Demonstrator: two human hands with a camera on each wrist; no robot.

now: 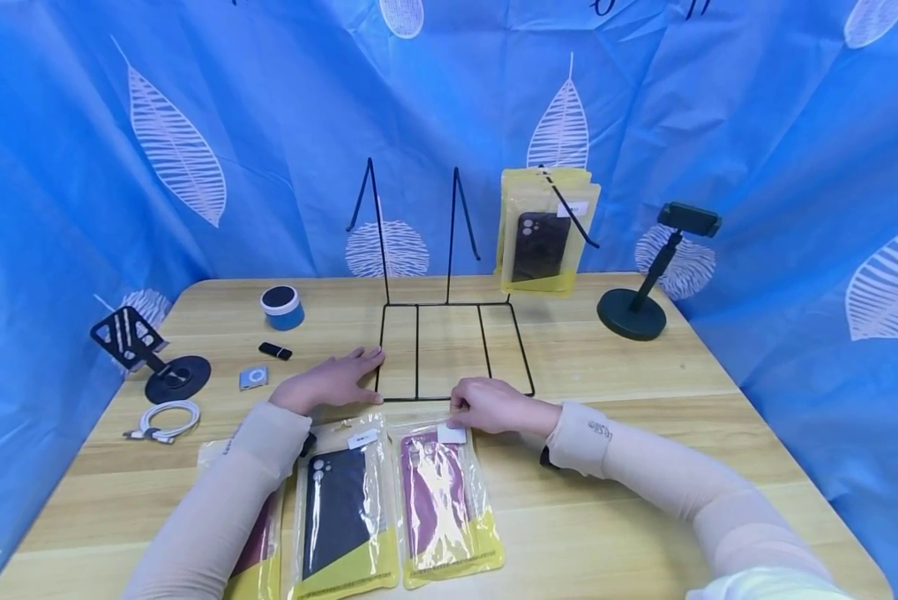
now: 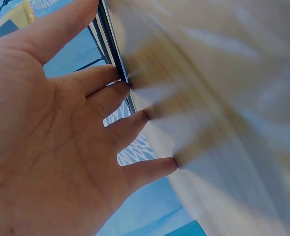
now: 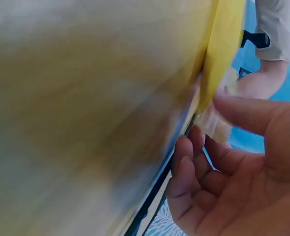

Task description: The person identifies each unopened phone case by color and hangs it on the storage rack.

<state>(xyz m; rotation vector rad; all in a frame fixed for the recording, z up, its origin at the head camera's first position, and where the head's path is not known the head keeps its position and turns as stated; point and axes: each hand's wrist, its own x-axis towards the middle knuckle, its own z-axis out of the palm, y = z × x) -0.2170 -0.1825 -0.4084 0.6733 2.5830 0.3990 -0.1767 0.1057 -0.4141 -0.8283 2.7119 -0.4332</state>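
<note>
My left hand rests with spread fingers on the table, its fingertips at the left side of the black wire rack's base. In the left wrist view the palm is bare and the fingers reach the tabletop. My right hand pinches the top edge of a clear and yellow pouch with a purple-pink phone case, lying flat. The right wrist view shows the thumb and fingers about the clear plastic edge. Beside it lies a pouch with a black phone case; another pouch is partly hidden under my left forearm.
Pouched phone cases hang from the rack's right hook. A dark green phone stand stands at right. On the left are a black stand, white cable, small silver player, black USB stick and blue jar.
</note>
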